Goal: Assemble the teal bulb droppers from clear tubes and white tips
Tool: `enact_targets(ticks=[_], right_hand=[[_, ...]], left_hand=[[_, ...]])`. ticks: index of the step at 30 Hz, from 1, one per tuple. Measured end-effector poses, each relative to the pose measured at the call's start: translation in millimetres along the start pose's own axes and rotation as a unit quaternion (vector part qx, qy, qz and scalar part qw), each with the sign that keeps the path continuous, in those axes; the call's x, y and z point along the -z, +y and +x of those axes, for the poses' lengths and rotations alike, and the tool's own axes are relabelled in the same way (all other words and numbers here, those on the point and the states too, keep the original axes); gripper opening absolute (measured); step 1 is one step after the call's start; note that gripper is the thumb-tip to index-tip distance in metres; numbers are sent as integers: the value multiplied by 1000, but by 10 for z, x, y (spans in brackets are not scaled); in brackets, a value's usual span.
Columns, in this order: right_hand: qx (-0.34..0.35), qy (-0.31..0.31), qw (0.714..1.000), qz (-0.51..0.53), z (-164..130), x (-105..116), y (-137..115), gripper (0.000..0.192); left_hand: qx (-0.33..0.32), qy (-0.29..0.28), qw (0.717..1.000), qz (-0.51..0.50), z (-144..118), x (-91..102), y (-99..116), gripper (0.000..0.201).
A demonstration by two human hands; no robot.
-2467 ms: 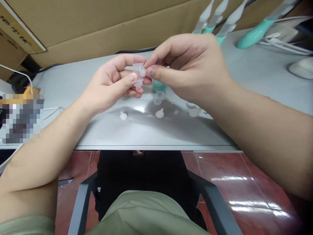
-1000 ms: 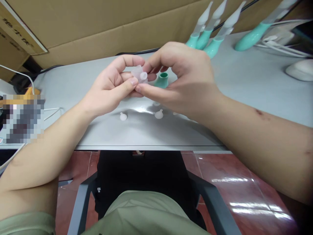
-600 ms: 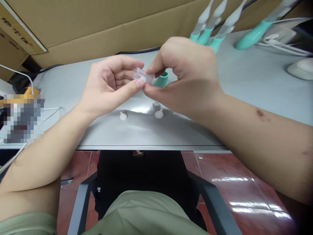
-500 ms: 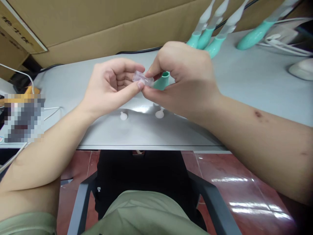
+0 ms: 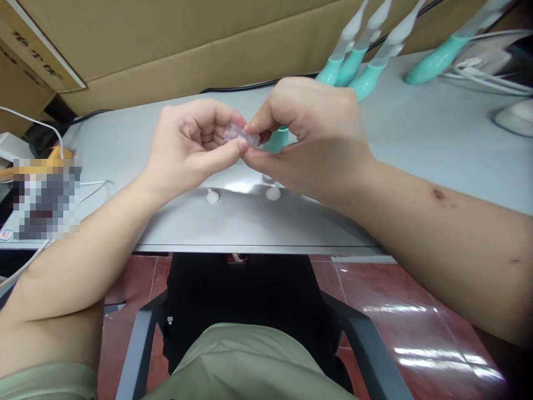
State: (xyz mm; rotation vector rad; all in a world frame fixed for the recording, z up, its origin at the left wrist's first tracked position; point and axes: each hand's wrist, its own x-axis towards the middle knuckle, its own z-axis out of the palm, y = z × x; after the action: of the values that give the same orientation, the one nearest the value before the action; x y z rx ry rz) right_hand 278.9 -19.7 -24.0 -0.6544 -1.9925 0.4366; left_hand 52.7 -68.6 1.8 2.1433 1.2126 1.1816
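Between my two hands is a short clear plastic tube (image 5: 234, 133), lying nearly level above the table. My left hand (image 5: 194, 136) grips its left part between thumb and fingers. The thumb and fingertips of my right hand (image 5: 312, 128) pinch its right end, partly hiding it. Behind my right fingers, a green bulb (image 5: 278, 141) shows only in part. Below the hands, two small white funnel-shaped pieces (image 5: 212, 196) (image 5: 273, 193) lie on the table, with another small piece (image 5: 267, 179) half hidden by my right hand.
Several green bulbs with clear tubes and white tips (image 5: 364, 78) stand at the back right; another green one (image 5: 437, 60) lies farther right. A white mouse (image 5: 514, 118) and cables are at the right edge. Cardboard (image 5: 166, 44) walls the back of the grey table (image 5: 179, 225).
My fingers have shifted slightly on the clear tube, which has turned a little. The left fingers curl in closer around it. The view has moved slightly.
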Motion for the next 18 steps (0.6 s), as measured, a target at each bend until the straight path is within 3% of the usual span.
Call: enact_targets(ticks=[7, 9, 11, 12, 13, 16, 18], right_hand=[[75, 6, 997, 26, -3, -41, 65, 22], [53, 13, 999, 6, -18, 34, 58, 27], [53, -9, 998, -12, -28, 104, 69, 48], [56, 14, 998, -7, -27, 125, 80, 51], [60, 20, 998, -3, -23, 135, 92, 50], [22, 28, 999, 16, 2, 113, 107, 34], [-10, 39, 998, 49, 20, 92, 85, 26]], left_hand=[[-10, -8, 1000, 18, 22, 106, -150, 68], [-38, 8, 999, 19, 57, 157, -228, 72], [-76, 45, 996, 30, 113, 202, -334, 64], [-80, 46, 995, 46, 144, 220, -400, 60], [-95, 82, 991, 53, 176, 234, -475, 62], [-21, -7, 996, 87, 248, 246, -699, 89], [21, -76, 992, 97, 267, 225, -792, 76]])
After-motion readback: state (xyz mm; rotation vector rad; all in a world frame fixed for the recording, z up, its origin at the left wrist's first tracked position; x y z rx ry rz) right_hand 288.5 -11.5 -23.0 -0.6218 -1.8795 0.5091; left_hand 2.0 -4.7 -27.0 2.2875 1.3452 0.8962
